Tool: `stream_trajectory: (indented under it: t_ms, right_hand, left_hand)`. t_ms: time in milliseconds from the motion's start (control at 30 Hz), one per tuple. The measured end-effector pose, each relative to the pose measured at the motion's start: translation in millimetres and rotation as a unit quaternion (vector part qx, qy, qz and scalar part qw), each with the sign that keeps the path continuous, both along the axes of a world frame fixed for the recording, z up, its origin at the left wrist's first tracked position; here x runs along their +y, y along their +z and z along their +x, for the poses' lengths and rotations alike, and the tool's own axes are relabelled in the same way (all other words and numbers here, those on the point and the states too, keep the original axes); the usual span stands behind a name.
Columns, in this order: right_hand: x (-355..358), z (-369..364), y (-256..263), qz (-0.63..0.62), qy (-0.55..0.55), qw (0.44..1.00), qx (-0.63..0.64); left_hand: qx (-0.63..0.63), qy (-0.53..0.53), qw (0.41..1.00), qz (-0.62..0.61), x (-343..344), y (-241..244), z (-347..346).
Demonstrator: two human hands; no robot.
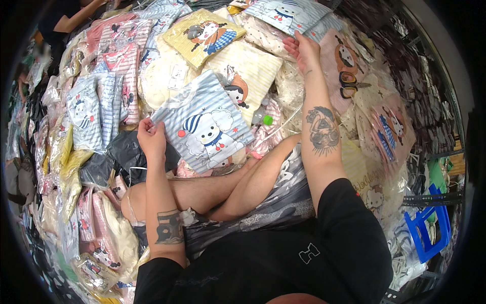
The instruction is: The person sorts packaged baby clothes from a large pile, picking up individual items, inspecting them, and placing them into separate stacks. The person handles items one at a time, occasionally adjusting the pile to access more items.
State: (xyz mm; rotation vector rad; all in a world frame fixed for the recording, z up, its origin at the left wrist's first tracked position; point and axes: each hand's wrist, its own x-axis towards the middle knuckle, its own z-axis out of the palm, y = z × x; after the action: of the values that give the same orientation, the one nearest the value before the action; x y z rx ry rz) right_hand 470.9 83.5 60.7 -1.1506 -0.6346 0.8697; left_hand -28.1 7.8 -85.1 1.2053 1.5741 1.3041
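Note:
My left hand (152, 138) pinches the left corner of a blue-and-white striped garment (212, 125), folded in a clear plastic bag and printed with a white dog in a striped cap. The bag is tilted above my crossed legs. My right hand (303, 51) is at the far side of the pile, thumb apart from the loosely curled fingers, holding nothing that I can see. Just beyond it lies another bagged blue striped garment (286, 15) with the same dog. A yellow-striped bagged garment (243, 76) with a girl print lies behind the held one.
Bagged garments surround me, including pink striped ones (127, 72) and a yellow one (205, 34). Black-handled scissors (351, 84) lie on a pink garment at right. A green-capped bottle (267, 119) sits among bags. Metal shelving (433, 199) and a blue plastic frame (429, 235) stand right. Another person's arm (81, 17) shows upper left.

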Motion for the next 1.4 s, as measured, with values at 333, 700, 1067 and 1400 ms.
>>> stream_trajectory:
  t_ms: [333,700,1067,1400]
  right_hand:
    - [-33,-43,11,0.165,0.105,0.977,0.084]
    - [-44,-67,19,0.046,0.172,0.928,0.326]
    - [-48,-145,7,0.079,0.122,0.972,-0.183]
    - [-157,-301,3,0.296,0.286,0.641,-0.648]
  left_hand:
    - [-0.252,-0.030,0.967,-0.020,-1,15,20]
    - [-0.721,-0.519,0.325,0.324,22,44,-21]
    - [-0.711,-0.622,0.319,0.076,62,11,-23]
    - [-0.539,-0.205,0.809,-0.111,-41,84,64]
